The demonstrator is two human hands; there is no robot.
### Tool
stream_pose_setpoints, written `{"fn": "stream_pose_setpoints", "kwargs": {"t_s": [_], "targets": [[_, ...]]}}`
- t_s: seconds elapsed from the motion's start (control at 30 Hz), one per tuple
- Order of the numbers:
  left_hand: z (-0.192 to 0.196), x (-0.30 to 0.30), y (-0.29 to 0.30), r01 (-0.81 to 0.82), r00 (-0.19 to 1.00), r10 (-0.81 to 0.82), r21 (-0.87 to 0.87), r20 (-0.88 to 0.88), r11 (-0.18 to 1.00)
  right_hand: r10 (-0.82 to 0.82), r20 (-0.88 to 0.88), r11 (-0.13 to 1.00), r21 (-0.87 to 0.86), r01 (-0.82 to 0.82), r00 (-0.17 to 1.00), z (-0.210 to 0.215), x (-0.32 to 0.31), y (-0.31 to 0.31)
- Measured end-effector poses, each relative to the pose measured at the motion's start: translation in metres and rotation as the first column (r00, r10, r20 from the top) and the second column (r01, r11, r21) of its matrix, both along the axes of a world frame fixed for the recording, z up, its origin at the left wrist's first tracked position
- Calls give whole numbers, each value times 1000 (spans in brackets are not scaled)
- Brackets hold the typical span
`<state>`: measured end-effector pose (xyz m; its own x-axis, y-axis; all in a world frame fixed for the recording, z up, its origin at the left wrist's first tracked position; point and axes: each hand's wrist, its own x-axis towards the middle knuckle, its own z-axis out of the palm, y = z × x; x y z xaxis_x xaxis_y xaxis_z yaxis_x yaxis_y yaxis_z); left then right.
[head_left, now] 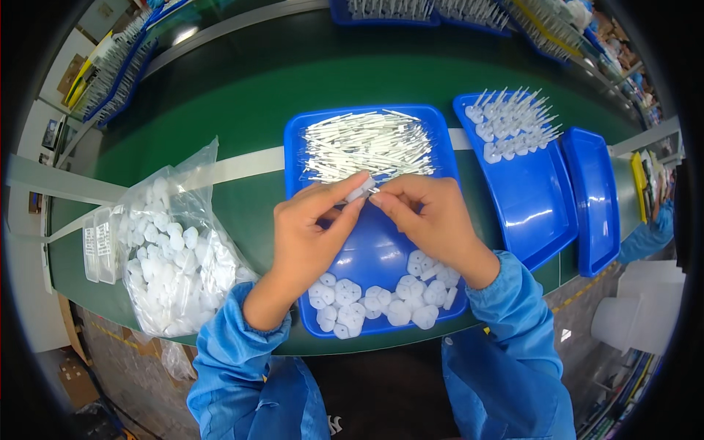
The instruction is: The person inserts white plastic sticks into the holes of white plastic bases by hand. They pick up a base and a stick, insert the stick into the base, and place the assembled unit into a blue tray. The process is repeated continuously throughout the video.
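Observation:
Over the middle of a blue tray (pixel 378 246), my two hands meet at their fingertips. My left hand (pixel 308 224) pinches a small white plastic disc (pixel 358 192) between thumb and forefinger. Against it, the fingertips of my right hand (pixel 436 220) grip a thin white stick (pixel 374 191), mostly hidden by the fingers; whether it enters the disc I cannot tell. A heap of thin white sticks (pixel 367 143) fills the far part of the tray. Along its near edge lie loose white lobed discs (pixel 348 297).
To the left sits a clear plastic bag (pixel 172 257) of white pieces, beside clear cases (pixel 101 246). On the right, a blue tray (pixel 532 205) bears upright sticks on white bases (pixel 510 128); another blue tray (pixel 598 198) adjoins it. Filled trays (pixel 392 11) line the far side.

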<state>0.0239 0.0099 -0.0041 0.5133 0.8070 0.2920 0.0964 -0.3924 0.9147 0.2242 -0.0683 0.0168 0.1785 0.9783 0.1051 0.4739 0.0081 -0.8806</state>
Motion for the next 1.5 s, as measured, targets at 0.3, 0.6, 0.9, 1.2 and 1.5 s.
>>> {"fn": "stream_pose_setpoints", "kwargs": {"t_s": [0.3,0.6,0.9,1.2,1.5], "targets": [[2,3,-6,-100,990,122,261,-70,960,-152,601,910,394,-126,784,-3,-3,2],[0,-2,-8,-57,988,75,134,-132,989,-87,435,909,403,-107,896,-15,0,10],[-2,1,4,83,983,-45,-207,180,975,37,244,934,336,-120,969,-6,7,4],[7,-2,-3,95,995,-96,92,6,991,113,-234,989,120,-86,966,-5,6,-2],[7,1,-2,176,982,-179,59,58,983,1,-515,981,-164,-101,857,-2,15,-1]]}}
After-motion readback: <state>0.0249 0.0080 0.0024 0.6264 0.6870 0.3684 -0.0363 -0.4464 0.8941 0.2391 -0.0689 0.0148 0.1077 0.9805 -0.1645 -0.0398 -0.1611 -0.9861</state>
